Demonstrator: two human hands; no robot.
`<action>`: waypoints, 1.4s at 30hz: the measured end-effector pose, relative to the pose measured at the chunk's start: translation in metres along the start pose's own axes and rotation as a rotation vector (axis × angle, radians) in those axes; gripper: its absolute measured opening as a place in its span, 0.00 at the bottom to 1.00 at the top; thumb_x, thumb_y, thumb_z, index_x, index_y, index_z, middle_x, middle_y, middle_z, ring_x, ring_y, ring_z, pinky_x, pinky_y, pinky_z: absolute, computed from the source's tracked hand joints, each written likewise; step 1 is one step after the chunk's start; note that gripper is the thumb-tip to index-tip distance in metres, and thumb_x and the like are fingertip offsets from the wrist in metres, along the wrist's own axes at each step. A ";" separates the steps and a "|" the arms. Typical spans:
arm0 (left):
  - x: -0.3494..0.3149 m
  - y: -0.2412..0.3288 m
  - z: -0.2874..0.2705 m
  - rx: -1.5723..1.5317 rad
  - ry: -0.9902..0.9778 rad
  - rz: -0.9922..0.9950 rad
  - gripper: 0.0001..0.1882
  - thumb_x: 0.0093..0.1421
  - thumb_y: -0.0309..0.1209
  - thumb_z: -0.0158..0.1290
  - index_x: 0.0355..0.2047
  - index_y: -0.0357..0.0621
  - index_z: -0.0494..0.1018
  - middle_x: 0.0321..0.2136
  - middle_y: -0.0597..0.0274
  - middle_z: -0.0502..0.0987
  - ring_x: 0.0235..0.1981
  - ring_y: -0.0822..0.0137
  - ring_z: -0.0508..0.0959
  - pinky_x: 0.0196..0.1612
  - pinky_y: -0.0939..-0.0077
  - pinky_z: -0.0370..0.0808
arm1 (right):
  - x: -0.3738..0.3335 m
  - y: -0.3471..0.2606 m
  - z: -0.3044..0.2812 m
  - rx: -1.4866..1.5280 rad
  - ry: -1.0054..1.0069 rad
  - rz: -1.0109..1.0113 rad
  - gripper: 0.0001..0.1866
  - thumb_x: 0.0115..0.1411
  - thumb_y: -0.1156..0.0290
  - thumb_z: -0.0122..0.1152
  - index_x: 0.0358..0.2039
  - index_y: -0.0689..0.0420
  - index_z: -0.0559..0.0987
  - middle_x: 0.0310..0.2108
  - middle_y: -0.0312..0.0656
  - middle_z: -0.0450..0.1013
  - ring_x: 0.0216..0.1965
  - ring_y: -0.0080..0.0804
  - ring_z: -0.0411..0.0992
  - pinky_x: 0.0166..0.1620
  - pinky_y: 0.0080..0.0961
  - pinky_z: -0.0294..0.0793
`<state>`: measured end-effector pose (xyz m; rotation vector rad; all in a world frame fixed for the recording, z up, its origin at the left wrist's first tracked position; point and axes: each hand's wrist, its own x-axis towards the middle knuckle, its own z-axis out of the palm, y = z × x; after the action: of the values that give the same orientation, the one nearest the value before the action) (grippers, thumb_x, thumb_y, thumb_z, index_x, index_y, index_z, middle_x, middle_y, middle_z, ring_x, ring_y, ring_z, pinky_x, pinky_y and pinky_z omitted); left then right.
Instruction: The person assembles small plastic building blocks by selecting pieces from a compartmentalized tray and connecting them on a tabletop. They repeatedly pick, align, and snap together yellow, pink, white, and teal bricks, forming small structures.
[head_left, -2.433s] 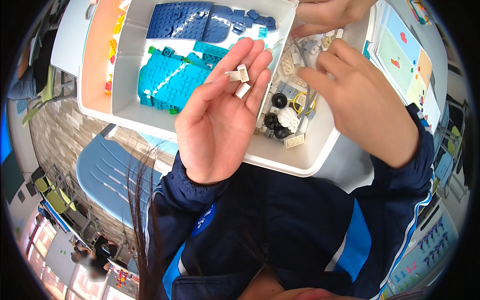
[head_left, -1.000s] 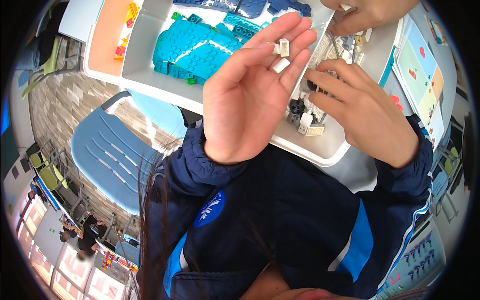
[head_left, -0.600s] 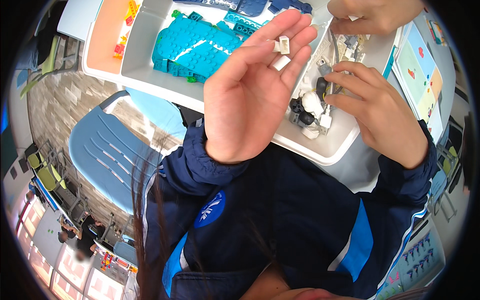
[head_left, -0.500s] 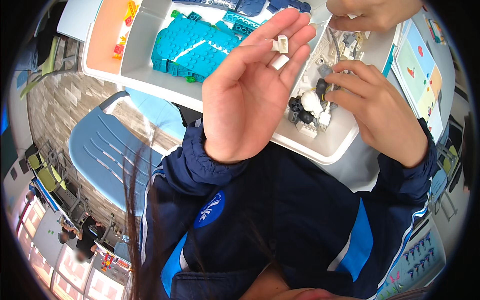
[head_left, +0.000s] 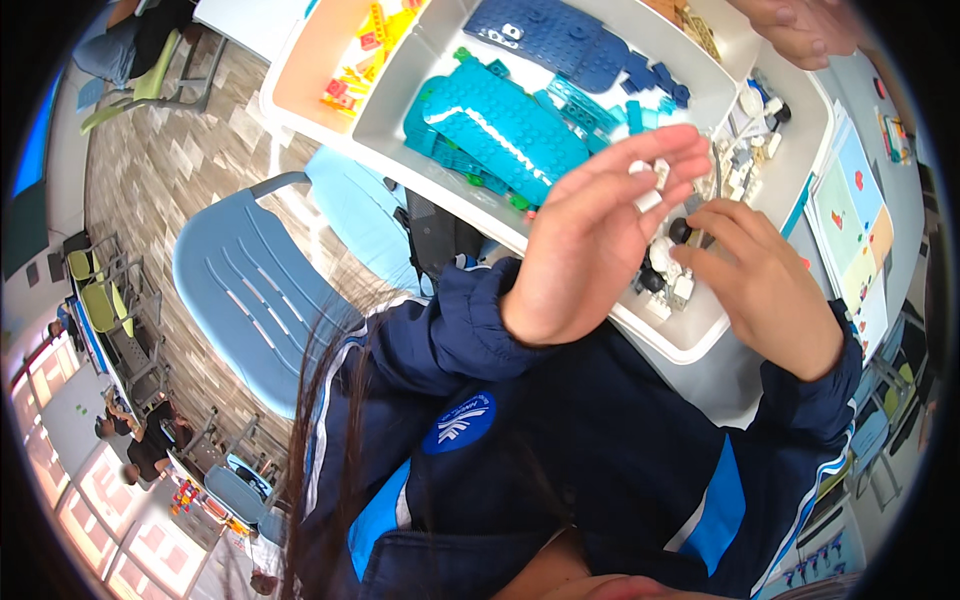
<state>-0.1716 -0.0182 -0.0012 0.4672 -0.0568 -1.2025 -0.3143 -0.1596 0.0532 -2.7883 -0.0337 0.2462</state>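
My left hand (head_left: 580, 250) is raised palm up over the near edge of a divided white bin (head_left: 470, 205). Small white bricks (head_left: 648, 190) are held between its thumb and half-curled fingers. Down in the bin's right compartment is my right hand (head_left: 765, 285), its fingers bent and spread over loose pieces. Its fingertips touch or nearly touch a black round piece (head_left: 680, 231) and a white rounded piece (head_left: 661, 254). No piece shows gripped in it. More white and grey pieces (head_left: 745, 175) lie further back in that compartment, partly hidden by my hands.
Teal plates (head_left: 510, 135) and dark blue plates (head_left: 550, 45) fill the bin's middle compartment; yellow and red bricks (head_left: 372, 50) are at the left. Another person's hand (head_left: 805, 30) is at the far right. A picture sheet (head_left: 850, 215) lies beside the bin. A blue chair (head_left: 250, 285) stands left.
The view has shifted, showing more of the bin. My left hand has turned, its fingers closing more over the white bricks. The other person's hand has moved away from the pieces.
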 end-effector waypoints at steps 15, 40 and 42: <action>-0.059 0.027 0.023 -0.126 0.023 -0.713 0.27 0.65 0.28 0.41 0.62 0.22 0.61 0.62 0.43 0.66 0.63 0.59 0.67 0.67 0.68 0.60 | 0.004 -0.022 0.003 0.002 -0.059 0.111 0.11 0.51 0.73 0.57 0.37 0.57 0.79 0.45 0.47 0.68 0.51 0.43 0.67 0.54 0.34 0.67; -0.067 0.024 0.011 -0.162 0.196 -0.697 0.21 0.75 0.36 0.37 0.57 0.30 0.65 0.53 0.42 0.72 0.49 0.56 0.78 0.52 0.68 0.78 | -0.030 -0.023 0.002 0.037 -0.082 0.035 0.15 0.50 0.73 0.62 0.39 0.64 0.80 0.44 0.45 0.76 0.49 0.40 0.72 0.58 0.39 0.66; -0.068 0.019 0.007 -0.233 0.158 -0.717 0.19 0.75 0.36 0.37 0.55 0.32 0.66 0.46 0.50 0.73 0.37 0.65 0.74 0.43 0.75 0.74 | -0.030 -0.027 0.008 0.078 -0.105 0.048 0.16 0.51 0.70 0.64 0.41 0.63 0.80 0.44 0.44 0.76 0.49 0.38 0.72 0.59 0.39 0.65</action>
<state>-0.1815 0.0462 0.0257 0.3832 0.4145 -1.8418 -0.3452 -0.1333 0.0595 -2.6988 0.0173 0.3965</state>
